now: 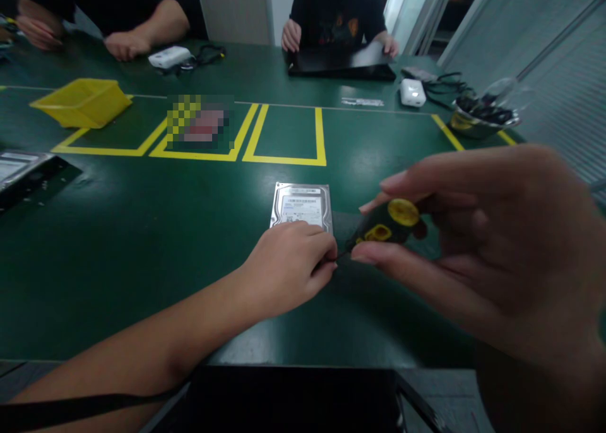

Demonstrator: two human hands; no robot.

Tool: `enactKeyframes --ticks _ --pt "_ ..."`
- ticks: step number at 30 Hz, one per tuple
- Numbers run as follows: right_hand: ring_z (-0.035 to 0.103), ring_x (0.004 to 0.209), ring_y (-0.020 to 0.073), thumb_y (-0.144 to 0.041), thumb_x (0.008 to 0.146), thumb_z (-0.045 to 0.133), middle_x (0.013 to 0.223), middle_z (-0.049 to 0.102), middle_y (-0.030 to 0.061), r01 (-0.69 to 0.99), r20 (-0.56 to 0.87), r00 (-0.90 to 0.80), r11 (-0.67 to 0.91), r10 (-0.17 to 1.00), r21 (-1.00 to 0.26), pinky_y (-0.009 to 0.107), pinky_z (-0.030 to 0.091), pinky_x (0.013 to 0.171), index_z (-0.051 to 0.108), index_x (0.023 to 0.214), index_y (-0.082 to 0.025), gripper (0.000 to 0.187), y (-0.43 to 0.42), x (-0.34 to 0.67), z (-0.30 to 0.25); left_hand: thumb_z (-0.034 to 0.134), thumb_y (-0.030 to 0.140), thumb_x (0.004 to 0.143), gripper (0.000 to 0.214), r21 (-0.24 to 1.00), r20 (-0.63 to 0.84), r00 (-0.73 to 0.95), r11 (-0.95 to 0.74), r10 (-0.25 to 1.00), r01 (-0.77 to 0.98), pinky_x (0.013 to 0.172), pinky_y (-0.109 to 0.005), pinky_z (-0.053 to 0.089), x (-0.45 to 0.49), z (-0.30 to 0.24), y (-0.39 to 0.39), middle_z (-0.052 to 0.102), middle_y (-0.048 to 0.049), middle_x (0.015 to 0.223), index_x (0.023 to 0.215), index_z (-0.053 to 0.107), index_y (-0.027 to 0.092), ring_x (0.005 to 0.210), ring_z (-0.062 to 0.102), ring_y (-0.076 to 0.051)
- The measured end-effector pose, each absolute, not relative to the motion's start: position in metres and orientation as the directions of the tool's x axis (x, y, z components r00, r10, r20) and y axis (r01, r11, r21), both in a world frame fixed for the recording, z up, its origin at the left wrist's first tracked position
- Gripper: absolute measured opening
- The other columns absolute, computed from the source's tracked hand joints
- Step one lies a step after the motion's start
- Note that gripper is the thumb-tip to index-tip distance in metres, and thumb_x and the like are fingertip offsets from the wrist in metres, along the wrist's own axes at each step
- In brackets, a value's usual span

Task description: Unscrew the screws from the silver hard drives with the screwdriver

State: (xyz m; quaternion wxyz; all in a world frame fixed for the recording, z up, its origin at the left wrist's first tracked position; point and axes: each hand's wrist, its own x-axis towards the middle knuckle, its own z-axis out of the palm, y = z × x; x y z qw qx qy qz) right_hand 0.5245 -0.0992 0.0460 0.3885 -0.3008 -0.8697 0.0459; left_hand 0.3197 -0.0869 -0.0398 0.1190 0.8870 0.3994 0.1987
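In the head view, the yellow bin stands at the far left; I cannot make out anything inside it. The metallic bowl at the far right is heaped with dark items and some clear plastic. Across the counter I count 2 white boxes with cables, 3 yellow tape outlines side by side, and 2 people, 1 of them holding a black panel. Before me lie 1 hard drive, label up, and 1 screwdriver, held above the counter beside the drive. My right grip is closed on its handle, thumb below, fingers arched over it. My left grip is closed on the end of its shaft, thumb against forefinger, back of the hand up, covering the drive's near part, forearm slanting in from the lower left.
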Motion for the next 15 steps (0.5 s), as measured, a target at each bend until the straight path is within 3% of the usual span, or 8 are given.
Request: enactKeyframes --ticks 5,9,12,15 --pt "0.066 0.086 0.0129 -0.021 0.087 0.071 0.098 0.07 -0.0001 0.531 0.581 -0.562 0.795 0.589 -0.292 0.027 0.053 0.074 0.06 0.108 -0.02 0.024 -0.111 0.521 0.058 0.058 0.023 0.085 0.009 0.48 0.198 0.625 -0.63 0.755 0.61 0.074 -0.032 0.047 0.316 -0.033 -0.088 0.068 -0.0014 0.086 0.089 0.066 0.021 0.085 0.063 -0.02" --pt "0.063 0.085 0.0154 -0.026 0.087 0.07 0.096 0.066 0.0032 0.598 0.589 -0.492 0.74 0.641 -0.307 0.031 0.052 0.07 0.068 0.103 -0.02 0.018 -0.117 0.516 0.063 0.059 0.012 0.076 0.014 0.607 0.253 0.607 -0.612 0.754 0.507 0.068 -0.026 0.045 0.309 -0.022 -0.084 0.064 0.0016 0.077 0.086 0.066 0.019 0.073 0.059 -0.014" --pt "0.062 0.08 0.0142 -0.026 0.085 0.072 0.092 0.065 0.0009 0.62 0.59 -0.478 0.725 0.651 -0.299 0.031 0.052 0.069 0.069 0.101 -0.023 0.016 -0.12 0.516 0.064 0.059 0.01 0.074 0.011 0.668 0.328 0.5 -0.571 0.802 0.478 0.063 -0.024 0.041 0.303 -0.016 -0.078 0.06 0.0031 0.07 0.08 0.066 0.017 0.065 0.055 -0.011" --pt "0.065 0.089 0.0142 -0.018 0.085 0.07 0.101 0.069 -0.0016 0.592 0.569 -0.511 0.744 0.645 -0.311 0.029 0.054 0.079 0.067 0.106 -0.025 0.022 -0.121 0.52 0.067 0.058 0.013 0.076 0.013 0.7 0.382 0.34 -0.509 0.859 0.5 0.062 -0.024 0.041 0.3 -0.017 -0.071 0.062 0.0021 0.07 0.083 0.068 0.016 0.065 0.055 -0.011"
